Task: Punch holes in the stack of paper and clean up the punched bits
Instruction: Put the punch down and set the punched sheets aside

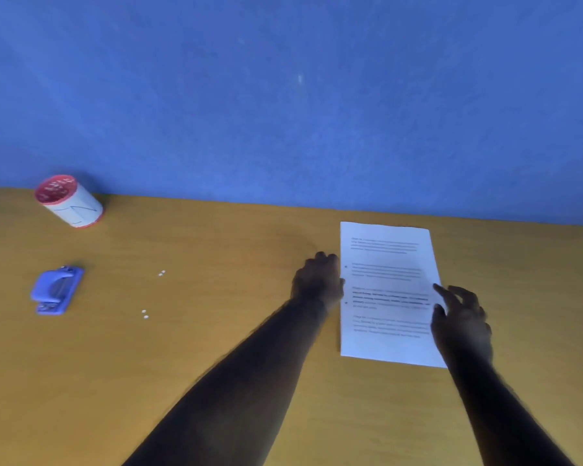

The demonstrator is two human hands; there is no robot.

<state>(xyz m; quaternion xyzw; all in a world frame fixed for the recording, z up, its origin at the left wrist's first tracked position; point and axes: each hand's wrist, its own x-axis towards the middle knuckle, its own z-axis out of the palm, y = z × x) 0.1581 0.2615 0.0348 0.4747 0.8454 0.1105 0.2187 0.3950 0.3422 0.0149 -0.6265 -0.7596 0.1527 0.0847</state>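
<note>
Head view, wooden table seen from above, described from the near edge outward. Nearest me, two bare forearms reach forward from the bottom of the frame toward the right half of the table. The right hand lies on the right edge of the stack of paper, fingers spread and loosely open, fingertips touching the sheet, not clasping it. The left hand sits at the stack's left edge with its fingers curled under; I cannot tell whether they pinch the paper or merely press beside it, as the hand is dark and blurred. The stack lies flat, printed side up, slightly skewed, with two small dark marks near its left margin that appear to be punched holes. To the left, well apart from the paper, I see two small clusters of punched bits: the nearer pair and a farther group, loose on the bare wood. Farther left lies the blue hole punch, untouched. Beyond it, near the table's back edge, stands a white cup with a red rim, against the blue wall.
</note>
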